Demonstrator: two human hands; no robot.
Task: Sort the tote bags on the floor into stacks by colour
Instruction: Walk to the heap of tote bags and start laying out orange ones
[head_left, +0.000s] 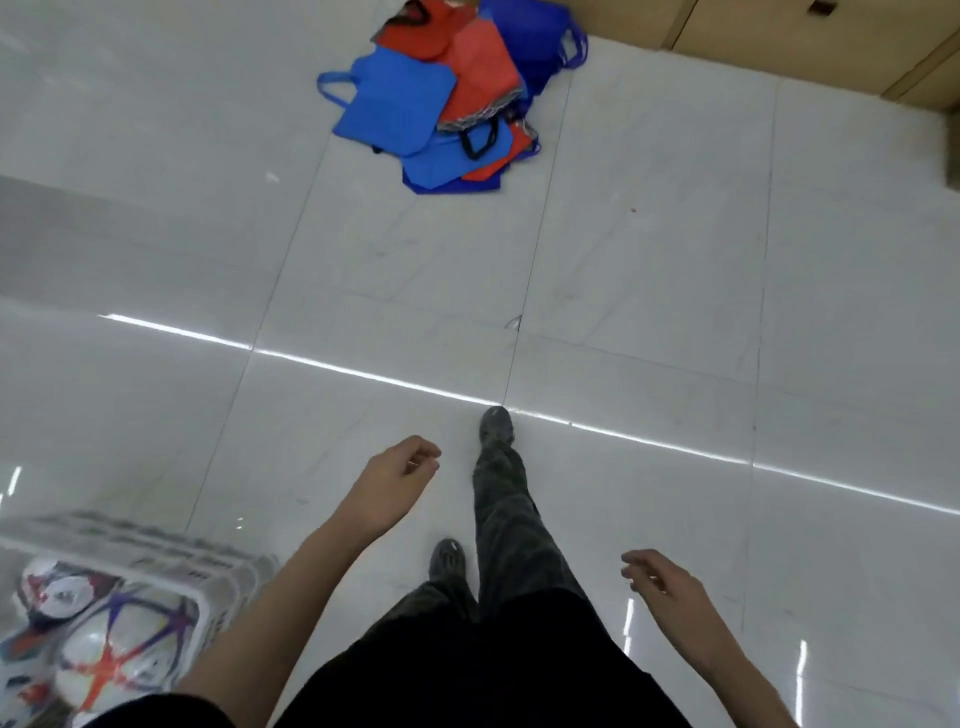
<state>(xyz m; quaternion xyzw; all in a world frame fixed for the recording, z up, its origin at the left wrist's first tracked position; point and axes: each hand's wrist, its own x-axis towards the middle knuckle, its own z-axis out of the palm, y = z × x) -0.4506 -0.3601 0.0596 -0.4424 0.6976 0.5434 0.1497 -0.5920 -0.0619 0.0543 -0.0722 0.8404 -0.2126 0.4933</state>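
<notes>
A mixed heap of tote bags lies on the white tiled floor at the top centre. A light blue bag (395, 98) lies on the left of the heap, an orange-red bag (483, 78) overlaps it in the middle, and a dark blue bag (535, 36) sits at the back right. More blue and red bags are partly buried beneath. My left hand (397, 475) hangs loosely curled, holding nothing, far below the heap. My right hand (657, 582) is lower right, fingers apart and empty. Both hands are well short of the bags.
My legs and shoes (496, 426) stand mid-stride on the glossy floor between me and the heap. A white crate of patterned balls (104, 629) stands at the lower left. Brown cardboard boxes (810, 47) line the top right edge.
</notes>
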